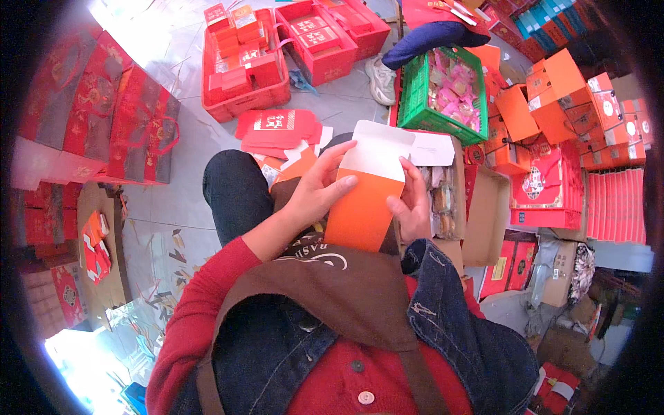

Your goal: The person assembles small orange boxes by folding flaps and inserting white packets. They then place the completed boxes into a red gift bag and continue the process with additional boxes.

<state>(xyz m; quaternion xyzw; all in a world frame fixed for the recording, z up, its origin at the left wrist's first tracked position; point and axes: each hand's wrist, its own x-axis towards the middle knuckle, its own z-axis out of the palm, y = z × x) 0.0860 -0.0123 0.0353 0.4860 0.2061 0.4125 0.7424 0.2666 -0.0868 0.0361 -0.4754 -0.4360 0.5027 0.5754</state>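
Observation:
Over my lap I hold an orange cardboard box [366,211] with a white inside, its white end flap [384,140] standing up at the far end. My left hand [321,185] grips the box's left side, thumb lying on the orange face. On the right side, my right hand [413,204] holds the edge, fingers near the flap's fold and thumb on the face. Beyond my left hand lies a pile of flat red printed cardboard pieces [280,131]. Close to my right hand stands an open carton with wrapped items [443,200] in it.
A green crate [408,90] holds pink packets, beside another person's leg [429,43]. Red crates [242,104] with red boxes stand at the far left. Orange boxes [557,86] are stacked at right, red gift bags [104,111] at left. Scraps litter the tiled floor [162,214].

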